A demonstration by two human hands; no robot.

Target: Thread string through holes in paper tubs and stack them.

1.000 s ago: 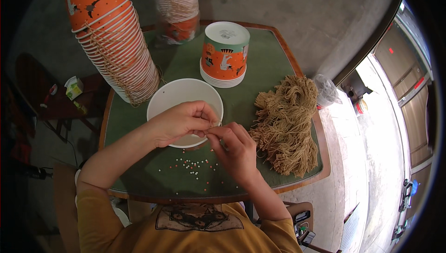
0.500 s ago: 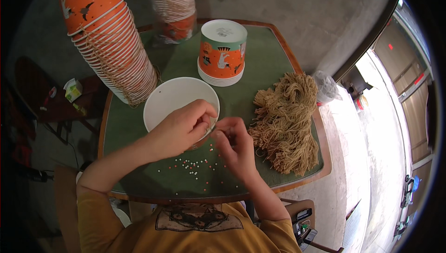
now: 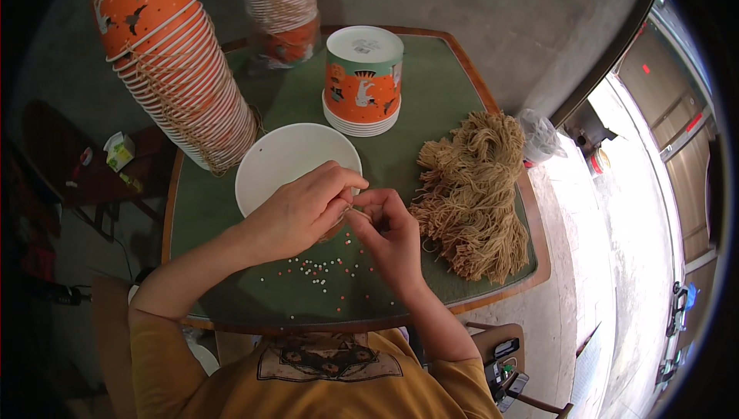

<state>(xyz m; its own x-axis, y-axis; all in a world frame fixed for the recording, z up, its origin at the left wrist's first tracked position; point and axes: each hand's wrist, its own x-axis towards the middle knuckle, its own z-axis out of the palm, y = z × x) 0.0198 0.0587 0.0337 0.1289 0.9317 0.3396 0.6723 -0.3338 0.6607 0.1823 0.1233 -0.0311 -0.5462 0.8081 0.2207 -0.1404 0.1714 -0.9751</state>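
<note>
A thin tan fibre cord (image 3: 356,212) lies between the left hand (image 3: 302,207) and right hand (image 3: 391,227), fingertips of both pinched narrowly on it, beside the rim of the round white-lined bucket (image 3: 281,153) beyond the left hand. This cord seems unfinished; strands already hang on the tall orange-and-white bucket stack (image 3: 185,84) farther left, while the heaped tan cord bundle (image 3: 477,196) right of the right hand looks unused.

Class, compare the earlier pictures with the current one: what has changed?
The left hand has rolled to show more of its back and shifted toward the person, relative to the open bucket. The right hand remains close by. No grasp or release is clear. The upturned buckets, twine bundle and scattered beads stayed put.
</note>
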